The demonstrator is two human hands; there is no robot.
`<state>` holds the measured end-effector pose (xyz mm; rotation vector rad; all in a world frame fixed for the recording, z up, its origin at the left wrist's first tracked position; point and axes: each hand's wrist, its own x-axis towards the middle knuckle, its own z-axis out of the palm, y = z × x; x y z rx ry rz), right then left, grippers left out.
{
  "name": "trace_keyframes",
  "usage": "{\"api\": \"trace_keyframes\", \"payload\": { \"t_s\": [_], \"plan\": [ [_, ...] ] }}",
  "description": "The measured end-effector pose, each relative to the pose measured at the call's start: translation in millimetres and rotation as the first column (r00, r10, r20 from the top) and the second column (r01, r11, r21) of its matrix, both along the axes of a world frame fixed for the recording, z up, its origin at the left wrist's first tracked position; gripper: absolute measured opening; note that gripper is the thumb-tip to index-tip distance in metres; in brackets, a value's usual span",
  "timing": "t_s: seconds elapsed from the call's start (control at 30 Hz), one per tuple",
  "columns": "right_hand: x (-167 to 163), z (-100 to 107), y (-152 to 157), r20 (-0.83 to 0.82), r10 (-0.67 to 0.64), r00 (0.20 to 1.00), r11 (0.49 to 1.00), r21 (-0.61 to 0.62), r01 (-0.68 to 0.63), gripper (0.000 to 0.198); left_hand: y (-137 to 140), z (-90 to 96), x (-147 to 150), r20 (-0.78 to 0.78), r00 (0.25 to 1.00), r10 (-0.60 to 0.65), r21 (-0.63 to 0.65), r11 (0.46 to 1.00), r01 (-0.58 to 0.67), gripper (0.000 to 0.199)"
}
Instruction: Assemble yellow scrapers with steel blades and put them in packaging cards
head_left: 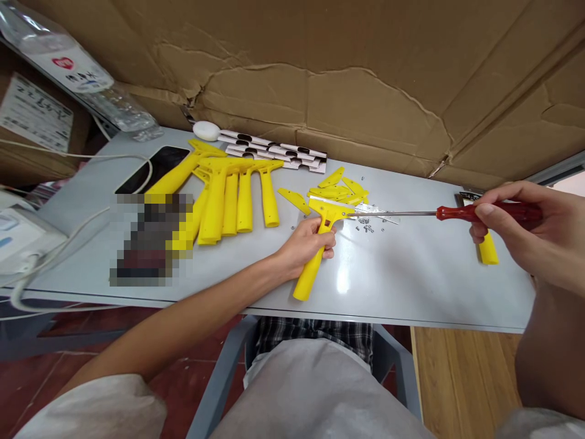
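Yellow scraper gripped in left hand; right hand closed around red-handled screwdriver, tip at scraper.

Many scraper handles are lying on the left of the surface. Strips are lying behind them, near the cardboard. A bottle is standing at the far left. A scraper is being held in the middle, with a screwdriver pointing at it from the right. Small plates are lying behind it, screws to its right.

Gry tbl — yel. hndls, flat yel. pcs, tiny scrws — wht/blk strips.
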<state>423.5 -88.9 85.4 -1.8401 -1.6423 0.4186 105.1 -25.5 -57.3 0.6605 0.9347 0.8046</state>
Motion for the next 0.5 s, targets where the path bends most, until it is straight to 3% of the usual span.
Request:
{"api": "trace_keyframes", "payload": {
  "t_s": [0.33, 0.5],
  "plan": [
    [-4.7, 2.1, 3.9, 0.024, 0.021, 0.999, 1.000, 0.005, -0.021, 0.057, -0.9, -3.0, 0.5, -0.036, 0.999, 0.001, 0.025, 1.000, 0.000, 0.032],
    [-13.9, 14.5, -1.2, 0.181, 0.082, 0.980, 0.996, 0.017, -0.086, 0.044, -2.3, -8.7, 2.5, -0.083, 0.996, 0.022, 0.067, 0.998, -0.016, 0.029]
  ]
}}
